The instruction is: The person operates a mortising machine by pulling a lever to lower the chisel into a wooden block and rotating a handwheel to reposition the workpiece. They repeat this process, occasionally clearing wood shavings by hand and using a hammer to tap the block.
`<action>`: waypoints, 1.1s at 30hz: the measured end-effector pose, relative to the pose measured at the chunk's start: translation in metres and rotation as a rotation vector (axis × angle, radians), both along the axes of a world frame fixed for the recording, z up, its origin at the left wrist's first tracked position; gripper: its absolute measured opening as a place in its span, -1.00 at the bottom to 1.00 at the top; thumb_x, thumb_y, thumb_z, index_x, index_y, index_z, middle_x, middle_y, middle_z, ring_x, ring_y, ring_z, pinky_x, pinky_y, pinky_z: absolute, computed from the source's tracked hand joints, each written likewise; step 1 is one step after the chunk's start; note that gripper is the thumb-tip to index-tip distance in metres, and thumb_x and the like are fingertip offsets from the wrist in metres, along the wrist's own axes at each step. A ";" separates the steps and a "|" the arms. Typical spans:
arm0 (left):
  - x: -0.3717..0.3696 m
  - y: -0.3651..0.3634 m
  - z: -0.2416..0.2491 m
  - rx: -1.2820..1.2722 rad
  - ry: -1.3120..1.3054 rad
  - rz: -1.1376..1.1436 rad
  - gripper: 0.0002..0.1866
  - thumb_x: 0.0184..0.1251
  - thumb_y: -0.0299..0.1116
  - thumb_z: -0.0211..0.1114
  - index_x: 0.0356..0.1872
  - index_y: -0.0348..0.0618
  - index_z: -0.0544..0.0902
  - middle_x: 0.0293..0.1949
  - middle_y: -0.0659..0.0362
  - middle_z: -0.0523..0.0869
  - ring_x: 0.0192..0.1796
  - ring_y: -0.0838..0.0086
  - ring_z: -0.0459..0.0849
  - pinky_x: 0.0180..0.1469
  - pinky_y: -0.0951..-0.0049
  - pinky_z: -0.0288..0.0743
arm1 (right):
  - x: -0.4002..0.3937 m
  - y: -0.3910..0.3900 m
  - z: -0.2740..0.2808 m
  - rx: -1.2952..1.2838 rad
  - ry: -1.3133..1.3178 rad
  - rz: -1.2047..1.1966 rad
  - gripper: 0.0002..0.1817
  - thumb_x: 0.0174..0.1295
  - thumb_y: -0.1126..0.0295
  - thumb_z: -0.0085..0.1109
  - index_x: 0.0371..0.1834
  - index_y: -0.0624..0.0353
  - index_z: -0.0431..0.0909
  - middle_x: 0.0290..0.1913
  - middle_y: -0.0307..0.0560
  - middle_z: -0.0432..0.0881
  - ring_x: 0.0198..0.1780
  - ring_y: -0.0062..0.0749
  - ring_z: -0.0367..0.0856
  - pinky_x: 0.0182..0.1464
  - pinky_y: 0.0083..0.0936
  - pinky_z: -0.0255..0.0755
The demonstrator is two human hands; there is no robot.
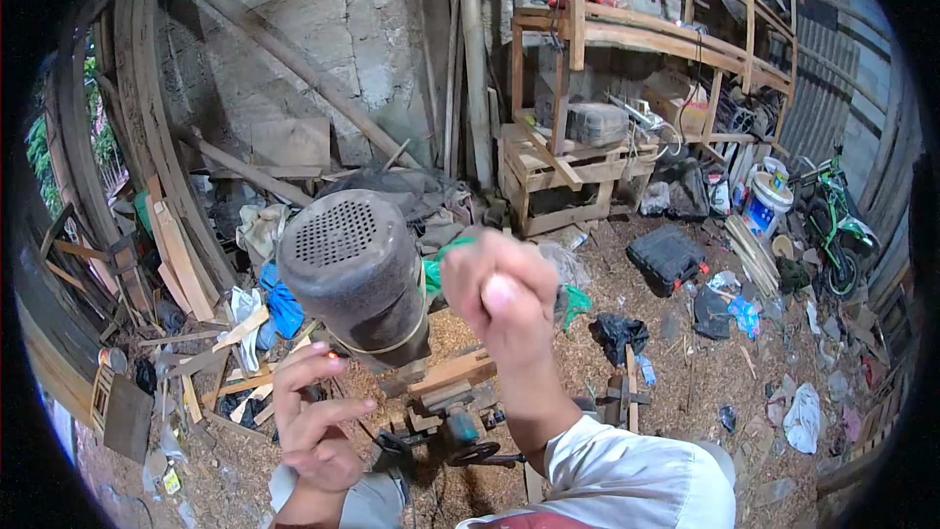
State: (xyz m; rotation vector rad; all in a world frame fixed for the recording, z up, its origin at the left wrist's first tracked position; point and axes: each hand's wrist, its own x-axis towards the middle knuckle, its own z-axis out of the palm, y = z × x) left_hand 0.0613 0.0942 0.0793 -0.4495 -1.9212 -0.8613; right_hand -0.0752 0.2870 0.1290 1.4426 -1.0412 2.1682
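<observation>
My left hand (318, 421) is raised at the lower left, its fingers bent and partly spread. A small thing with a glowing orange tip (333, 355) shows at its upper fingers; the rest of it is hidden. My right hand (501, 289) is closed in a fist in front of me, slightly blurred, and what it may hold is hidden. Just left of that fist stands a large dark cylinder, like a motor housing (357, 269), with a perforated cap and a cord round it. Below it are wooden pieces (455, 370) and a black handwheel (474, 454).
Wood shavings and scraps cover the ground. A black case (666, 258), white buckets (767, 204) and a small green motorbike (840, 225) stand to the right. A wooden bench (573, 171) is at the back; planks (176, 245) lean at the left.
</observation>
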 end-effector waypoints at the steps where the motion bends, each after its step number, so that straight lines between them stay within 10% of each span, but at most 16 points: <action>1: -0.001 0.000 -0.001 -0.012 -0.017 -0.001 0.07 0.62 0.40 -0.67 -0.41 -0.09 0.82 0.01 -0.07 0.67 0.26 -0.04 0.60 0.40 -0.08 0.39 | 0.006 0.003 -0.005 -0.023 0.024 -0.030 -0.69 0.35 0.34 0.03 -0.55 0.26 0.38 -0.59 -0.17 0.44 -0.62 -0.47 0.37 -0.55 -0.45 0.17; 27: 0.030 -0.002 -0.001 0.001 0.017 -0.140 0.10 0.62 0.42 -0.64 -0.43 -0.23 0.79 0.02 -0.08 0.69 0.21 0.02 0.61 0.39 0.01 0.35 | 0.004 -0.012 -0.005 -0.032 -0.035 -0.171 -0.70 0.52 0.24 -0.07 -0.36 0.18 0.36 -0.58 -0.19 0.36 -0.57 -0.55 0.28 -0.48 -0.54 0.19; 33: 0.042 -0.004 -0.002 0.081 0.009 -0.165 0.11 0.58 0.48 -0.59 -0.42 -0.26 0.79 0.01 -0.08 0.64 0.18 0.06 0.58 0.37 0.03 0.34 | 0.002 -0.032 -0.064 -0.015 -0.050 -0.349 -0.45 0.68 -0.01 -0.13 0.44 0.22 0.27 0.02 -0.13 0.52 0.01 -0.47 0.46 0.17 -0.44 0.37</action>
